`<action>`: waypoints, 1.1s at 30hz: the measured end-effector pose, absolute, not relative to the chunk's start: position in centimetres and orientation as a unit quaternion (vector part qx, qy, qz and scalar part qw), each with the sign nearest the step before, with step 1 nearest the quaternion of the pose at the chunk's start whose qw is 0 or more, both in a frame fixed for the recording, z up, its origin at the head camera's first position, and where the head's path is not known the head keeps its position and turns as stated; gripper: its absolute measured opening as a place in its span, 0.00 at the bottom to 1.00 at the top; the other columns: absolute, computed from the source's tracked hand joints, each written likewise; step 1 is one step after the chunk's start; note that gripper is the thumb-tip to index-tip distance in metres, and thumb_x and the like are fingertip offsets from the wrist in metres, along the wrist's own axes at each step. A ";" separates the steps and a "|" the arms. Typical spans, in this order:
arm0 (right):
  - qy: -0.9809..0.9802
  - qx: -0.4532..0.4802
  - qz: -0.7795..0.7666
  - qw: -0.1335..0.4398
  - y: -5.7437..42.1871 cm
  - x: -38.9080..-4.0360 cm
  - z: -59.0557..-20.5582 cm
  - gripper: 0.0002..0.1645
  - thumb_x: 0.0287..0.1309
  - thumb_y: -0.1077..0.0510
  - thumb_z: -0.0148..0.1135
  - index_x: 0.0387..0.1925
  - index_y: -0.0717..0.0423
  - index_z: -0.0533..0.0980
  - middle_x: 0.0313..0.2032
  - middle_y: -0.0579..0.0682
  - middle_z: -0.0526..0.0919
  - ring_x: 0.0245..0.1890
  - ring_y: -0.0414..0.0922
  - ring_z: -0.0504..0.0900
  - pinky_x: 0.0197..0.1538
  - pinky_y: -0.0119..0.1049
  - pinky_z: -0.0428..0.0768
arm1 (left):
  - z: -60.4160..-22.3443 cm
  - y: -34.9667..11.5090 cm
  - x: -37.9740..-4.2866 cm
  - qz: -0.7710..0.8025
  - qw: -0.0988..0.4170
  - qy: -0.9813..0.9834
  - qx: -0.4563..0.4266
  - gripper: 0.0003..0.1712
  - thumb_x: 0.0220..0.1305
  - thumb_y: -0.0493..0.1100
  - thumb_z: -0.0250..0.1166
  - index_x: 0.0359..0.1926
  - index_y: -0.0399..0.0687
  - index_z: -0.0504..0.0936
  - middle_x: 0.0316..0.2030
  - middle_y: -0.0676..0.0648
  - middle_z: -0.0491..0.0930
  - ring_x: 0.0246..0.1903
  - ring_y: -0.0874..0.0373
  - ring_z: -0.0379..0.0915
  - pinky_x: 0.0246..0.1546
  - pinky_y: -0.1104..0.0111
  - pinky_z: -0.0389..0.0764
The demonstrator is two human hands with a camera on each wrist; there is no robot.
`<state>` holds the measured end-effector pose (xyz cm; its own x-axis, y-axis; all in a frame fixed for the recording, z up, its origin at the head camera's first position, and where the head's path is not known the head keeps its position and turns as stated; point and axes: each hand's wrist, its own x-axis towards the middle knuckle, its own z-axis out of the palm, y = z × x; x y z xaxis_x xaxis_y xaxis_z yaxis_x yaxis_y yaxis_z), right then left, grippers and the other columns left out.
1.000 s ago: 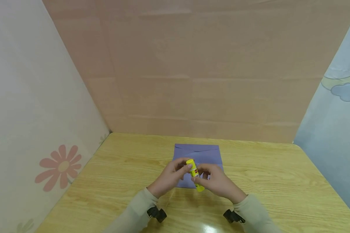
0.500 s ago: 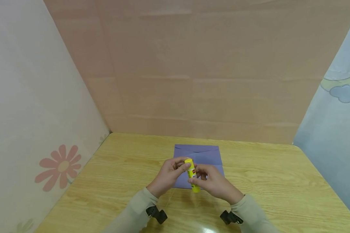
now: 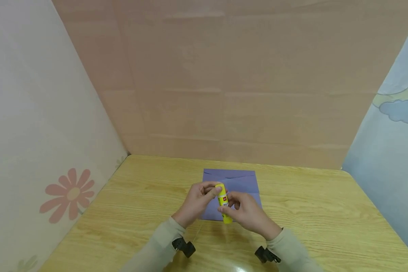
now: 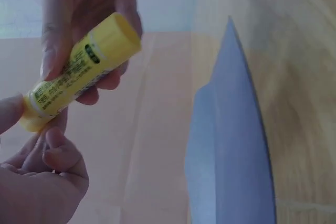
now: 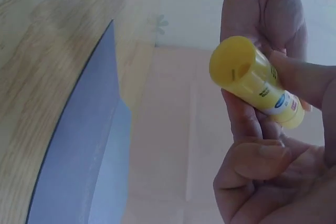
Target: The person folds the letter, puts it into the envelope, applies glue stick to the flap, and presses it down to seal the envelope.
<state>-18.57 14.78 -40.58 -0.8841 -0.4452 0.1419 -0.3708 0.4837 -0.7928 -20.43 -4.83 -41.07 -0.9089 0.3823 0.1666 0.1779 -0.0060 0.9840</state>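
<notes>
A yellow glue stick (image 3: 223, 204) with printed labels is held in the air, tilted, between both hands. My left hand (image 3: 198, 202) pinches its upper end between thumb and fingers. Lower down, the thumb and fingers of my right hand (image 3: 249, 212) grip the barrel. In the right wrist view, the glue stick's (image 5: 257, 80) bottom end faces the camera. Both ends look covered. Beneath the hands a purple envelope (image 3: 239, 184) lies on the table, partly hidden by them; a slit-like flap line runs near its far edge.
The wood-grain table (image 3: 309, 204) spreads out on both sides of the envelope. A tan paper backdrop (image 3: 224, 94) stands behind it. Side panels carry a printed flower (image 3: 71, 194) at left and a cloud (image 3: 399, 110) at right. Black wrist cameras (image 3: 183, 247) sit on both sleeves.
The glue stick has swung a little more upright and shifted slightly left. My right hand has moved left with it, while my left hand has stayed nearly in place.
</notes>
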 end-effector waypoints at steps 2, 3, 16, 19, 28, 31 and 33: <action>0.856 -0.239 -0.456 0.045 14.8 -18.6 -40.3 0.15 0.63 0.46 0.67 0.38 0.53 0.82 0.29 0.44 0.81 0.18 0.35 0.63 0.22 0.29 0.64 | -40.9 -4.8 -20.6 0.680 0.074 0.702 0.199 0.19 0.72 0.49 0.61 0.55 0.41 0.82 0.47 0.42 0.85 0.50 0.55 0.79 0.59 0.56 0.76; 0.855 -0.240 -0.458 0.047 14.8 -18.7 -40.2 0.15 0.64 0.46 0.66 0.38 0.53 0.82 0.29 0.44 0.80 0.18 0.35 0.63 0.22 0.29 0.64 | -40.9 -4.8 -20.7 0.679 0.076 0.703 0.198 0.19 0.71 0.49 0.62 0.55 0.42 0.82 0.47 0.43 0.85 0.49 0.55 0.79 0.57 0.55 0.76; 0.843 -0.275 -0.459 0.050 14.7 -19.0 -40.0 0.15 0.66 0.45 0.63 0.41 0.52 0.83 0.29 0.45 0.81 0.20 0.35 0.67 0.22 0.29 0.67 | -40.7 -5.0 -20.6 0.705 0.096 0.672 0.204 0.20 0.71 0.48 0.63 0.57 0.39 0.81 0.51 0.42 0.85 0.56 0.53 0.79 0.64 0.60 0.72; 0.838 -0.286 -0.461 0.059 14.7 -19.1 -39.8 0.15 0.68 0.45 0.62 0.40 0.51 0.83 0.29 0.44 0.82 0.23 0.38 0.73 0.25 0.30 0.72 | -40.6 -5.2 -20.6 0.710 0.098 0.665 0.209 0.20 0.72 0.47 0.62 0.56 0.37 0.81 0.51 0.39 0.84 0.56 0.53 0.79 0.63 0.58 0.72; 0.818 -0.288 -0.484 0.116 15.2 -19.3 -40.4 0.16 0.69 0.47 0.60 0.45 0.55 0.82 0.34 0.44 0.85 0.31 0.42 0.82 0.37 0.37 0.81 | -41.1 -4.9 -20.7 0.712 0.110 0.666 0.193 0.20 0.72 0.47 0.62 0.56 0.37 0.81 0.54 0.36 0.82 0.56 0.53 0.79 0.62 0.56 0.73; 0.806 -0.293 -0.497 0.132 15.2 -19.4 -40.7 0.16 0.70 0.48 0.60 0.45 0.56 0.82 0.36 0.47 0.85 0.34 0.43 0.84 0.40 0.43 0.83 | -41.4 -4.9 -20.7 0.713 0.112 0.666 0.185 0.20 0.72 0.47 0.62 0.56 0.37 0.81 0.53 0.38 0.83 0.56 0.53 0.80 0.61 0.57 0.73; 0.804 -0.296 -0.498 0.132 15.3 -19.4 -40.9 0.16 0.70 0.49 0.60 0.44 0.57 0.82 0.36 0.47 0.85 0.34 0.43 0.84 0.41 0.43 0.83 | -41.6 -4.9 -20.7 0.712 0.110 0.670 0.180 0.20 0.71 0.48 0.63 0.55 0.39 0.82 0.52 0.40 0.84 0.56 0.53 0.79 0.60 0.57 0.73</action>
